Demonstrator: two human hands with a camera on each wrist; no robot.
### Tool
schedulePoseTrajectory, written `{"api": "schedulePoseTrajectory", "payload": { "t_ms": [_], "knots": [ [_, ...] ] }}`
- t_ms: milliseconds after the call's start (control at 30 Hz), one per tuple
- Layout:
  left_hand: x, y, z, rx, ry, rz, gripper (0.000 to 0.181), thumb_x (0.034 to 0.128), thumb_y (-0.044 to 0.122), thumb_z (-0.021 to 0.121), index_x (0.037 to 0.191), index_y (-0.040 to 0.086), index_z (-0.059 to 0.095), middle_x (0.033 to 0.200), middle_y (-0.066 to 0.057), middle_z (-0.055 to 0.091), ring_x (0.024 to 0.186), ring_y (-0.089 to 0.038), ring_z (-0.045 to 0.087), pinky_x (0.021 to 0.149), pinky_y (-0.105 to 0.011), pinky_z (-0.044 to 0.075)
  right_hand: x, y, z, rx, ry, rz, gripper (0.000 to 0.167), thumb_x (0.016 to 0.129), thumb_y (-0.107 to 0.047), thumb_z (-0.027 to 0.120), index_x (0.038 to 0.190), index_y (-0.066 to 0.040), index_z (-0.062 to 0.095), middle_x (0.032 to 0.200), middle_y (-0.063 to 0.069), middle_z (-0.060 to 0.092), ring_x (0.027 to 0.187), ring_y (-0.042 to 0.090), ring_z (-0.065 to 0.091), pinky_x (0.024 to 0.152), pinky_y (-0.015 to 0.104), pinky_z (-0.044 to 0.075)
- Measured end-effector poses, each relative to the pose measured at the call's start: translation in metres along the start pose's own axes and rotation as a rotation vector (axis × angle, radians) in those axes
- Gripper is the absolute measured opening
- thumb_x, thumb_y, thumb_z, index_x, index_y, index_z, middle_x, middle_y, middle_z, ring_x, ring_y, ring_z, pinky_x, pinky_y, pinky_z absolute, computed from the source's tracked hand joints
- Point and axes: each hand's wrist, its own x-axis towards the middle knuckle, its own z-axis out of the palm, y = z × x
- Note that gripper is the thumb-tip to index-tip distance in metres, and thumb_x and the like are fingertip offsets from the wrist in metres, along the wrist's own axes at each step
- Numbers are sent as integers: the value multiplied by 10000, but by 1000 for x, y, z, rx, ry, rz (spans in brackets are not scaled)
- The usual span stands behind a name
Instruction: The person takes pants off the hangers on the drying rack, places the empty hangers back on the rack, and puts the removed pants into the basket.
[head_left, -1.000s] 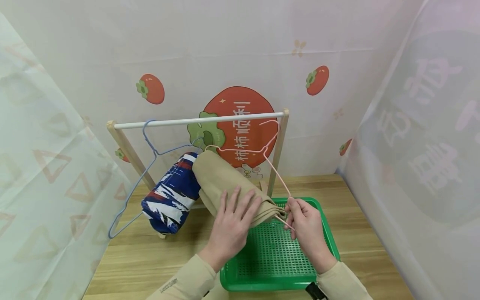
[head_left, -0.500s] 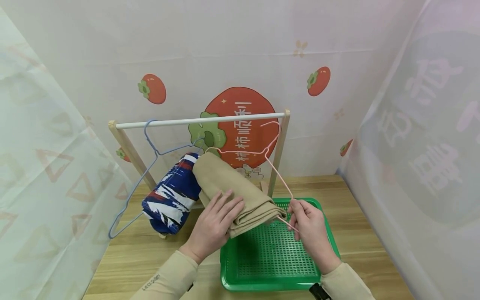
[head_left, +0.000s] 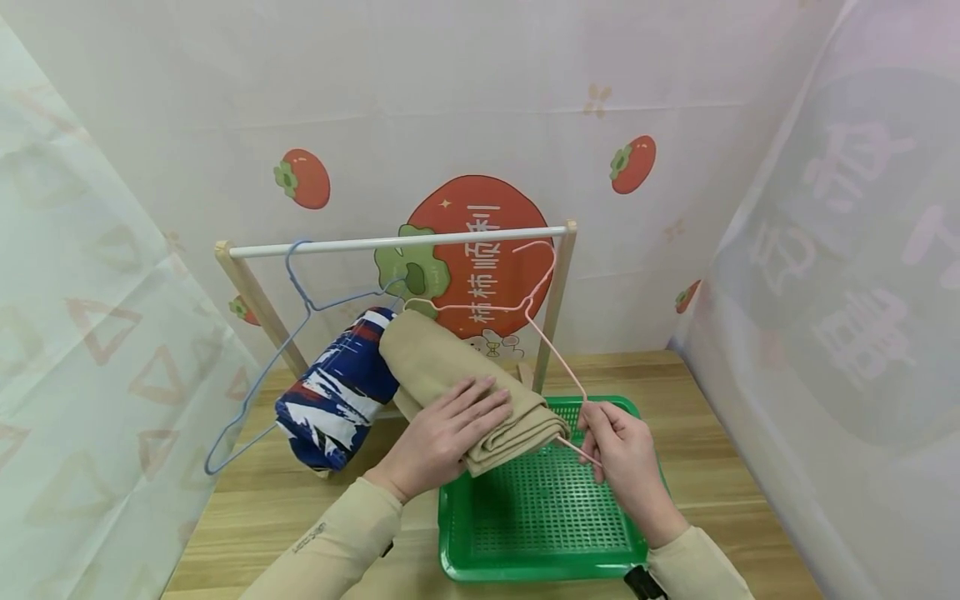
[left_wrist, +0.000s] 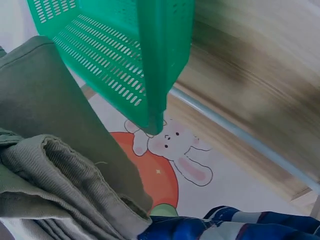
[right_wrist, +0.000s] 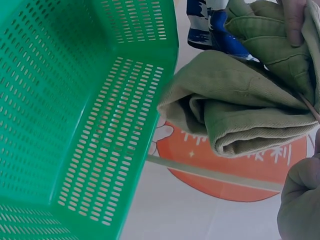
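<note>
A folded khaki garment, by its layered hems apparently trousers, lies over the lower bar of a pink wire hanger. My left hand rests on top of the cloth with its fingers extended; its thumb is hidden. At the hanger's right corner, my right hand pinches the pink wire between thumb and fingers. The hanger's hook shows just below the rack's bar, apparently not on it. In the right wrist view the garment shows its folded layers from the side, with part of the right hand below.
A rack with a white bar and wooden legs stands behind. From it hangs a blue hanger bearing a blue, white and red patterned garment. Under my hands, a green perforated basket sits on the wooden table.
My left hand first slid left and toward me along the khaki garment, then moved slightly right again. The garment's near edge has come down. My right hand keeps its pinch on the hanger.
</note>
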Motion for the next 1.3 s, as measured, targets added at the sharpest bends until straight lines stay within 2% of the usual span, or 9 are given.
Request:
{"api": "schedulePoseTrajectory", "payload": {
  "t_ms": [167, 267, 367, 500, 633, 767, 833, 967, 1300],
  "knots": [
    [5, 1, 1, -42, 24, 8, 413, 1001, 17, 601, 1412, -5, 569, 1465, -145, 576, 1381, -305, 532, 1128, -495, 442, 0, 1, -1, -23, -6, -44, 428, 1080, -372, 522, 844, -32, 630, 562, 144, 571, 320, 201, 438, 308, 353, 419],
    [8, 2, 1, -46, 49, 9, 338, 1047, 24, 516, 1373, -29, 586, 1422, -155, 610, 1338, -289, 576, 1104, -463, 473, 0, 2, -2, -49, -5, -76, 408, 1084, -352, 520, 842, -45, 637, 560, 131, 569, 319, 193, 438, 306, 362, 418],
    [12, 3, -1, -71, 57, -11, 343, 1016, -13, 558, 1357, -35, 588, 1396, -155, 629, 1310, -277, 601, 1091, -428, 486, 1, 3, -3, -90, 6, -120, 375, 1086, -324, 522, 837, -74, 649, 555, 91, 566, 313, 172, 436, 302, 340, 415],
    [16, 5, -5, -94, 80, -48, 483, 881, -97, 699, 1347, -39, 588, 1355, -156, 654, 1271, -278, 630, 1066, -398, 506, 2, 6, -3, -157, 33, -211, 321, 1084, -250, 537, 829, -107, 668, 543, 18, 551, 301, 110, 421, 292, 276, 393],
    [20, 6, -9, -99, 127, -76, 583, 770, -156, 744, 1324, -53, 593, 1310, -170, 673, 1224, -285, 660, 1033, -376, 529, 4, 12, -4, -267, 71, -388, 265, 1061, -108, 567, 821, -103, 679, 531, -70, 524, 334, 5, 395, 321, 207, 362],
    [23, 7, -13, -120, 158, -104, 576, 763, -166, 730, 1311, -57, 591, 1299, -186, 674, 1209, -293, 668, 1031, -370, 531, 9, 20, -6, -359, 119, -584, 238, 991, 35, 619, 826, -123, 688, 537, -130, 490, 408, -58, 369, 390, 158, 341],
    [25, 8, -14, -131, 165, -109, 568, 772, -164, 725, 1313, -57, 588, 1302, -192, 672, 1210, -298, 667, 1037, -372, 527, 11, 23, -7, -379, 133, -638, 242, 963, 71, 635, 838, -129, 692, 540, -141, 474, 427, -66, 356, 406, 148, 338],
    [27, 9, -15, -141, 178, -114, 541, 798, -146, 733, 1312, -59, 588, 1300, -195, 672, 1210, -300, 667, 1045, -372, 521, 12, 27, -9, -383, 138, -675, 239, 944, 93, 648, 869, -127, 706, 545, -142, 470, 435, -68, 359, 411, 148, 355],
    [29, 9, -19, -145, 201, -133, 476, 843, -146, 695, 1299, -46, 600, 1293, -182, 679, 1200, -300, 672, 1034, -386, 530, 14, 30, -11, -388, 146, -681, 218, 936, 97, 656, 865, -104, 701, 566, -66, 531, 456, -56, 398, 426, 154, 378]
  ]
}}
